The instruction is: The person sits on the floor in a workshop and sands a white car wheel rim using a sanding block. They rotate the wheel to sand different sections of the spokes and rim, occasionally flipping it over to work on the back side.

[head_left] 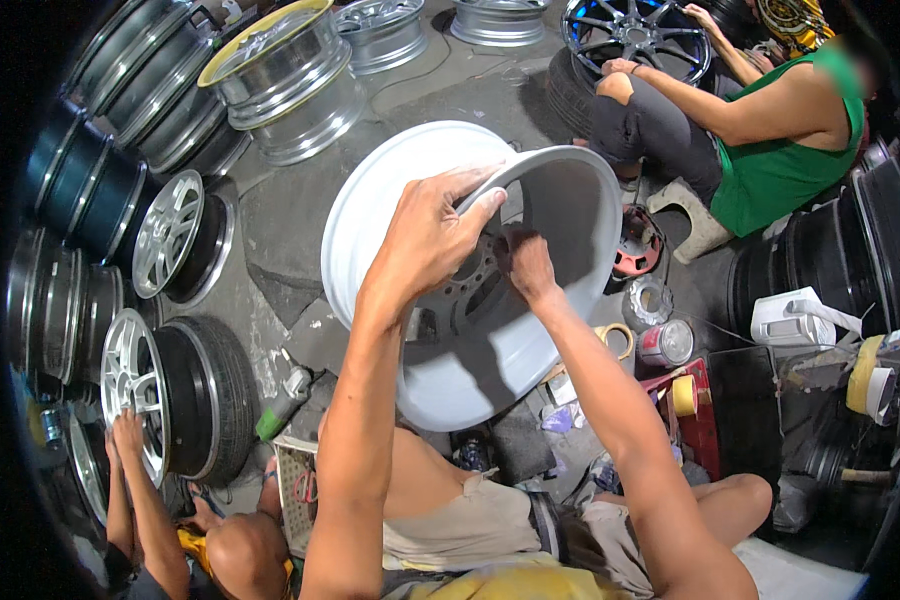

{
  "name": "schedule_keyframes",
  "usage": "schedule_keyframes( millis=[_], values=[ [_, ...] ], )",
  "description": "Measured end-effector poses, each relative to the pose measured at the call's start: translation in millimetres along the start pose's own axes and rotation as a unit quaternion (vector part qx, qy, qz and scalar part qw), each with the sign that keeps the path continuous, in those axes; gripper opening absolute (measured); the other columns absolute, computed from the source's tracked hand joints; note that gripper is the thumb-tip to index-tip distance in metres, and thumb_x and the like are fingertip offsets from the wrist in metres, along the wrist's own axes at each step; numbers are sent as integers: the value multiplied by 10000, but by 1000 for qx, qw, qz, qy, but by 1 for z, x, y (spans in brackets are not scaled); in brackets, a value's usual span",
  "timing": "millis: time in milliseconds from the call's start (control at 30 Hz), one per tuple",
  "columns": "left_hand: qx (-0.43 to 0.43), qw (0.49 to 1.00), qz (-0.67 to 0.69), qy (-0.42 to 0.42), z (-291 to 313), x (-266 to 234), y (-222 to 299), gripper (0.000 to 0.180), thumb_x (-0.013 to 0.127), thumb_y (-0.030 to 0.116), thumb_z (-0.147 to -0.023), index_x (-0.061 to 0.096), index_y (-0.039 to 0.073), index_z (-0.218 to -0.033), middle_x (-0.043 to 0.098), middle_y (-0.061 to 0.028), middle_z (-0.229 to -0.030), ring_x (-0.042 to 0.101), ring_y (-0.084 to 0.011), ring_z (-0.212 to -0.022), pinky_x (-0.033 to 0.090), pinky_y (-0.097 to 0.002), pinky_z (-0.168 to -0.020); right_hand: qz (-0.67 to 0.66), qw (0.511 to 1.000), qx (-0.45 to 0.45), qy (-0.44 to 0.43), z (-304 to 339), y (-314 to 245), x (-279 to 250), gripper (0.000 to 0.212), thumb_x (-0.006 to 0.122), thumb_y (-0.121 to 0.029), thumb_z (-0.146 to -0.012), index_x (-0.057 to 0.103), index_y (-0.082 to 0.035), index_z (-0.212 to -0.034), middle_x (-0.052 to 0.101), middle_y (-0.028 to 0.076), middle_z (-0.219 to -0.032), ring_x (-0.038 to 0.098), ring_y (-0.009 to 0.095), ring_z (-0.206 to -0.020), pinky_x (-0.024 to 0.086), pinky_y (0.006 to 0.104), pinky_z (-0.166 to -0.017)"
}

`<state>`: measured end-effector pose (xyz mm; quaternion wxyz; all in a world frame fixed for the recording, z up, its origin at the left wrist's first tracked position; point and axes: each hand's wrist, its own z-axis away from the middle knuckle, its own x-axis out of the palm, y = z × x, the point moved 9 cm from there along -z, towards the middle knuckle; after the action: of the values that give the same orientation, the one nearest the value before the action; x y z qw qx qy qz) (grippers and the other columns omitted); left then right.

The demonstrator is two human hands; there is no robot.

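A pale grey wheel rim (570,210) stands tilted in front of me, its hollow inner side facing me. My left hand (432,228) is closed on its upper lip, with the thumb on the inner side and the fingers over the edge. Deep inside the barrel is my right hand (526,264), its fingers curled in close to the spokes and the hub holes. Whatever those fingers hold, if anything, is hidden. Dusty grey patches mark my left hand and the barrel wall.
Wheels (140,75) are stacked along the left. A co-worker in a green top (795,140) handles a dark wheel (638,40) at upper right; another's hands (125,435) touch a silver wheel (135,385). Right of my wheel are a can (667,343), tape (684,396) and a green grinder-like tool (282,405) lies left.
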<state>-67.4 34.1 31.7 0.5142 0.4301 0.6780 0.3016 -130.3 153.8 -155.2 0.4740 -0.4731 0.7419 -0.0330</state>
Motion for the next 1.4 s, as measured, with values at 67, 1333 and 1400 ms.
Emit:
schedule_keyframes(
  millis=[67, 1333, 1400],
  values=[
    [1, 1000, -3, -1, -1, 4, 3, 328, 662, 173, -945, 687, -11, -1215, 744, -144, -1088, 648, -172, -964, 500, -327, -901, 21, 996, 65, -52, -5, 16, 18, 168, 625, -169, -890, 660, -7, -917, 679, 237, -912, 647, 439, -859, 505, 511, -705],
    [1, 1000, 12, 17, -10, 5, -5, 339, 651, 192, -923, 695, -9, -1192, 747, -186, -1044, 671, -210, -879, 521, -355, -829, -18, 982, 138, -127, 93, -5, 81, 113, 670, -65, -762, 685, 9, -847, 672, 216, -868, 653, 416, -885, 527, 480, -763],
    [11, 1000, -5, 23, -8, 2, -5, 339, 653, 186, -923, 692, -13, -1194, 745, -189, -1045, 679, -215, -892, 522, -358, -834, -53, 987, 116, -100, 98, -19, 54, 116, 669, -66, -768, 672, 8, -858, 670, 229, -911, 653, 416, -890, 529, 489, -777]
  ],
)
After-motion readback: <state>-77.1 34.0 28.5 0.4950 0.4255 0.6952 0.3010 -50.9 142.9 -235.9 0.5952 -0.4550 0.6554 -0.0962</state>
